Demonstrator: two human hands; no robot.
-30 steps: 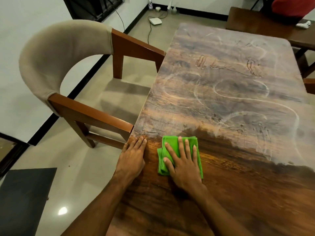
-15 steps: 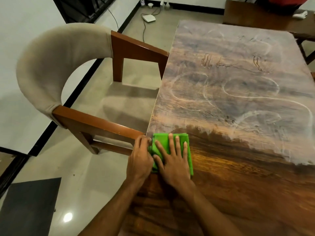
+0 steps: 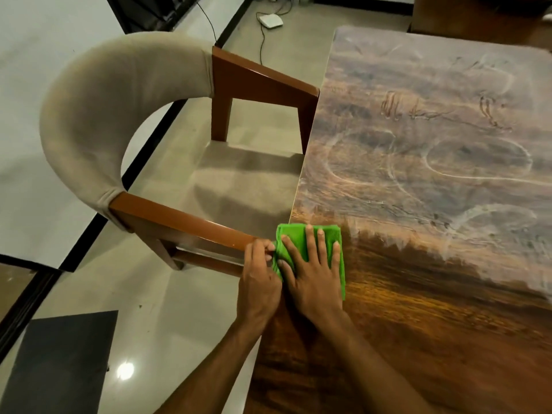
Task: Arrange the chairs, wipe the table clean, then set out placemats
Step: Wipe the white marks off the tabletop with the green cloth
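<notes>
Pressing flat on the cloth [image 3: 294, 230], the right hand [image 3: 313, 276] lies palm down in the head view, its fingers straight and slightly spread. The green cloth is folded into a rough rectangle and sits on the table [image 3: 418, 174] right at its left edge. Most of it is under the right hand; a green strip shows beyond the fingertips and another along the hand's right side. The left hand [image 3: 258, 279] sits just beside the right one, at the table's left edge, with its fingers curled in against the cloth's left border. They touch the cloth there, but whether they pinch it or only rest against it cannot be told. Both forearms come up from the bottom of the picture, close together.

The tabletop shows two zones. The part near the person is dark, glossy brown wood. The part beyond the cloth is pale and dusty, marked with looping white lines and finger streaks. The cloth's far edge lies just at the border between them.

A chair [image 3: 98, 115] with a curved beige back stands at the table's left side, its wooden armrests pointing at the table. The near armrest [image 3: 185, 224] ends just beside the left hand's fingers. On the floor [image 3: 191, 339] a dark mat [image 3: 59, 366] lies at lower left, and a small white box [image 3: 271, 20] with a cable lies at the top.
</notes>
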